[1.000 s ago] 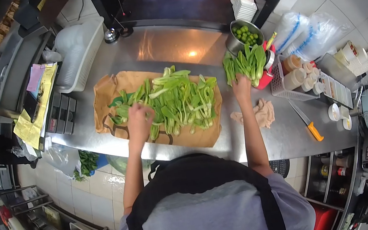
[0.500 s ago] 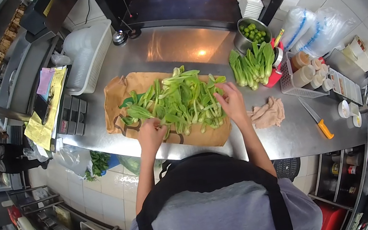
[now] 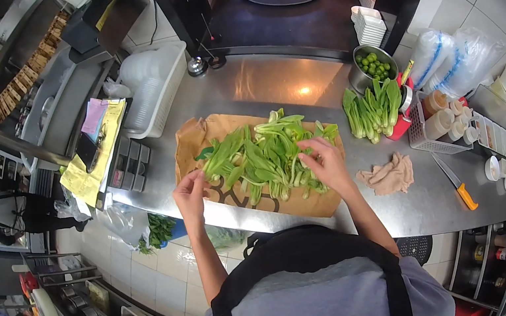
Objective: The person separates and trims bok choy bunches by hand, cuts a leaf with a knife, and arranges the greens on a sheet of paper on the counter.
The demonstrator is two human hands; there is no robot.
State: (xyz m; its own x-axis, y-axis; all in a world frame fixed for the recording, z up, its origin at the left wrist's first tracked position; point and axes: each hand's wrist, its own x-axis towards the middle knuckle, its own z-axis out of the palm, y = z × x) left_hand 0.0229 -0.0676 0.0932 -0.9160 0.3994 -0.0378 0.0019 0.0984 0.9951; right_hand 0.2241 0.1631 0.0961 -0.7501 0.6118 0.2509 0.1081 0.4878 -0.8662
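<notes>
A loose pile of bok choy (image 3: 266,159) lies on a flattened brown paper bag (image 3: 196,137) on the steel counter. At the pile's left edge, over the paper's rim, is my left hand (image 3: 190,196), its fingertips pinched together near the leaf ends; what they hold, if anything, is too small to name. On the right side of the pile, my right hand (image 3: 326,164) has thumb and fingers closed around a bok choy stalk. A bunch of green stalks (image 3: 374,112) lies apart, farther right.
A pot of green limes (image 3: 372,64), a basket of sauce tubs (image 3: 438,127), a crumpled cloth (image 3: 386,174) and an orange-handled knife (image 3: 456,181) sit on the right. Left stand a white basket of lids (image 3: 164,86) and papers (image 3: 92,158). A person (image 3: 7,209) is far left.
My left hand has moved left off the greens to the pile's edge. My right hand stays at the right side, slightly lower against the pile. The view has shifted.
</notes>
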